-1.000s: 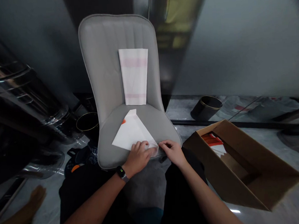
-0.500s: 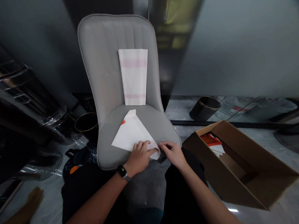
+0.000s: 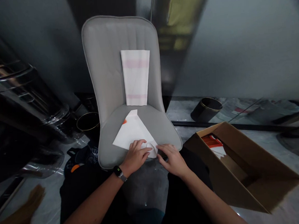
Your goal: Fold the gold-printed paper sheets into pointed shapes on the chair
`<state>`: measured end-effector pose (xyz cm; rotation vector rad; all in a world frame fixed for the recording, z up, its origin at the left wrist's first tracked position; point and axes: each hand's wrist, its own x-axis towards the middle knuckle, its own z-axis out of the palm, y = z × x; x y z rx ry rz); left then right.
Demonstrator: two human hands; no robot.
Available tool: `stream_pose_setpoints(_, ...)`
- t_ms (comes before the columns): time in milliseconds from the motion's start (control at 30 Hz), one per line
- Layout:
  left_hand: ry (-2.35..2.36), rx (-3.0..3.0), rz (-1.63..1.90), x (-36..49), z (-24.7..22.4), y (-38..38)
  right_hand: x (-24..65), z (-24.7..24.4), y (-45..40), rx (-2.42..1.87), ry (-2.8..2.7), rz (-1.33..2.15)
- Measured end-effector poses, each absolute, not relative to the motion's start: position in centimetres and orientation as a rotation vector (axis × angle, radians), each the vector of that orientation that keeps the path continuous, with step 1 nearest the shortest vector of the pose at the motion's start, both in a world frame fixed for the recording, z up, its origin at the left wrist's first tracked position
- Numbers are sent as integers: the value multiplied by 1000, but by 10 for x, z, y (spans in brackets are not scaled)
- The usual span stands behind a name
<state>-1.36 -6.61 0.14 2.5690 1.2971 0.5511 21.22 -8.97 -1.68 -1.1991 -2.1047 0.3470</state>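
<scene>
A folded white sheet of paper [image 3: 131,131] with a small orange patch lies on the grey chair's seat [image 3: 162,124]. Its near corner curls up at the front edge of the seat. My left hand [image 3: 135,156], wearing a watch, is closed on this corner, with bent fingers on top and the thumb close to the curl. My right hand [image 3: 174,160] is at the right side of the same corner, its fingertips touching the paper's edge and its thumb held apart. Against the backrest stands a folded white paper bag [image 3: 136,77] with pink bands.
To the right, an open cardboard box [image 3: 235,194] on the floor holds red and white folded papers [image 3: 214,146]. A black bin [image 3: 88,124] stands left of the chair, near a dark bag [image 3: 83,160]. Behind runs a glossy grey panel [image 3: 236,45].
My left fingers and thumb have shifted slightly at the paper's near corner. My right hand has gone from a pinch beside the corner to stretched fingers touching its edge. The view has shifted slightly.
</scene>
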Motion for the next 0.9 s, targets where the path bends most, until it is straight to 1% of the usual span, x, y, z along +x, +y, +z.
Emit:
stream_pose_setpoints(133, 1253, 2681, 484, -11, 4, -72, 210, -23, -91, -1159, -2115, 381)
stream_pose_setpoints(333, 1235, 2841, 255, 0, 8, -72, 210, -39, -80, -1396, -1570, 710)
stream_pose_setpoints(400, 1218, 2874, 202, 1, 9, -69, 212, -42, -78, -1390, -1543, 746)
stream_pose_setpoints(667, 1200, 2881, 210, 2, 7, -65, 218, -35, -88, -1292, -2063, 318)
stream_pose_setpoints(800, 1159, 2811, 296, -2, 11, -64, 219, -30, -93, -1218, -2291, 214)
stream_pose_setpoints(900, 1117, 2752, 339, -11, 16, -62, 218, -29, -95, -1214, -2361, 163)
